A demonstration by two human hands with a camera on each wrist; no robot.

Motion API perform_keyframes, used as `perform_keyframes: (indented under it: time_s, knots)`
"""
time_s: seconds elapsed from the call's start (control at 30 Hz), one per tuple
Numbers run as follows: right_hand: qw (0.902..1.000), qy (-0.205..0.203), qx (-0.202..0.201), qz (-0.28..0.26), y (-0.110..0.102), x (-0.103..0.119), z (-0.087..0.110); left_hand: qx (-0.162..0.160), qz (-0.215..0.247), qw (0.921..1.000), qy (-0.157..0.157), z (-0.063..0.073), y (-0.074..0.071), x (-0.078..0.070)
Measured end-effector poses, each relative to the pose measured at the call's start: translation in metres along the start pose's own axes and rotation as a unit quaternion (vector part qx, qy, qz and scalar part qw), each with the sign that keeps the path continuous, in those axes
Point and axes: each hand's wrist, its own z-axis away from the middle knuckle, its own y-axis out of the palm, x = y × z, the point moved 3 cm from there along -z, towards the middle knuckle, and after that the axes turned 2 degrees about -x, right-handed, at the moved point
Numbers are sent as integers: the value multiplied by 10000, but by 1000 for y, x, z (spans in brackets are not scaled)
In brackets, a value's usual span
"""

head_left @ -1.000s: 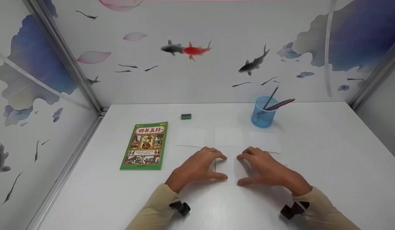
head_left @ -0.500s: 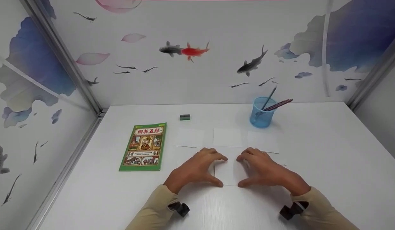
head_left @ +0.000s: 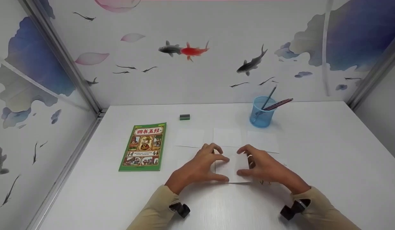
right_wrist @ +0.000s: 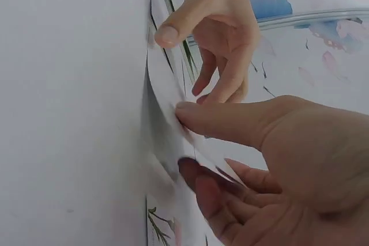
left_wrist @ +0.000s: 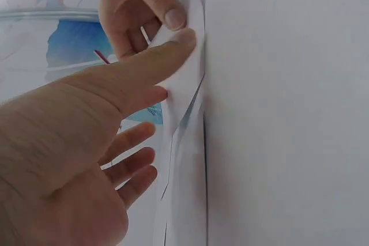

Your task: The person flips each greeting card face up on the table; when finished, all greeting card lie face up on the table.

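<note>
Between the two hands is a white paper card [head_left: 233, 167], its right side tilted up off the table. My right hand [head_left: 266, 164] pinches that raised side, thumb on top and fingertips underneath, as the right wrist view shows. On the card's left, my left hand [head_left: 195, 166] lays its thumb on the near edge, fingers loosely spread. Part of a card with a printed plant [right_wrist: 160, 226] shows below the right hand. A row of white cards lies behind: left [head_left: 190, 137], middle [head_left: 227, 136] and right [head_left: 262, 140].
A green-bordered book [head_left: 143, 147] lies to the left. At the back are a small green block [head_left: 185, 117] and a blue cup [head_left: 262, 115] holding pencils [head_left: 278, 104]. Patterned panels [head_left: 197, 80] wall in the white table [head_left: 88, 198].
The right side of the card has come up off the table, with the right fingers now beneath it. The left thumb has shifted slightly right along the near edge.
</note>
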Motion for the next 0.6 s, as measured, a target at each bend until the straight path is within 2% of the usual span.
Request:
perform_keyframes:
  time_s: [0.07, 0.17, 0.23, 0.3, 0.37, 0.47, 0.6]
  knots:
    - [9981, 129, -210, -569, 0, 1, -1, -52, 272, 9996, -42, -1, 1, -2]
    - [9891, 155, -602, -1334, -2, 4, -1, -126, 943, 9953, -178, -2, 1, -4]
    - [9816, -29, -711, -1770, -2, 7, -1, -196, 1477, 9886, -238, -4, 0, -5]
    - [9776, -293, -663, -1978, -2, 11, -1, -286, 1890, 9810, -336, -4, 0, -5]
    - [9771, -591, -524, -1975, -1, 13, -1, -315, 2220, 9739, -361, -5, 1, -5]
    - [9831, -912, -455, -1521, 1, 16, 0, -234, 2578, 9653, -337, -5, 4, -2]
    - [9886, -994, -777, -826, 2, 13, -1, -2, 3014, 9531, -276, -5, 10, 2]
